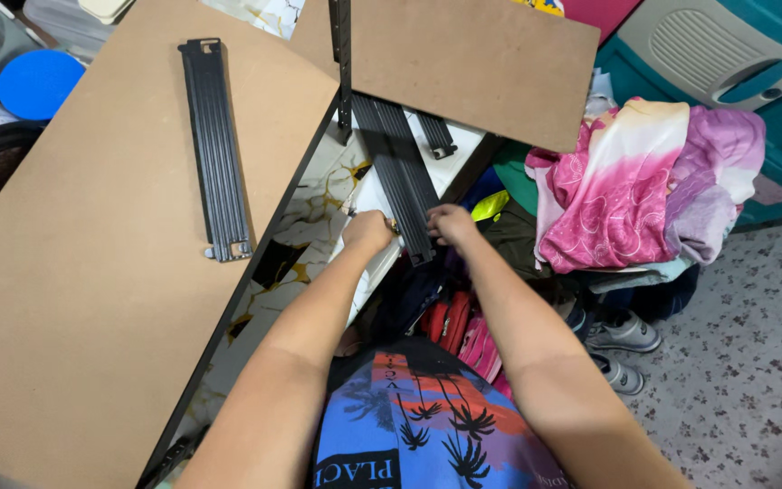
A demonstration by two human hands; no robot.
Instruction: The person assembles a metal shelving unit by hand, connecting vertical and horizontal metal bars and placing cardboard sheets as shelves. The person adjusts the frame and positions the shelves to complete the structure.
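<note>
A printed shirt (427, 426) fills the bottom edge. The big brown board (92, 272) at the left carries one black rail (216, 149); a smaller board (481, 63) overhangs a heap of clothes (644, 181). Between them, the left hand (368, 231) and right hand (452, 224) close on the near end of a bundle of black rails (400, 172).

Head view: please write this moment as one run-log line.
left hand: at black metal rails | right hand: gripping rail end | second rail bundle: on brown board
</note>
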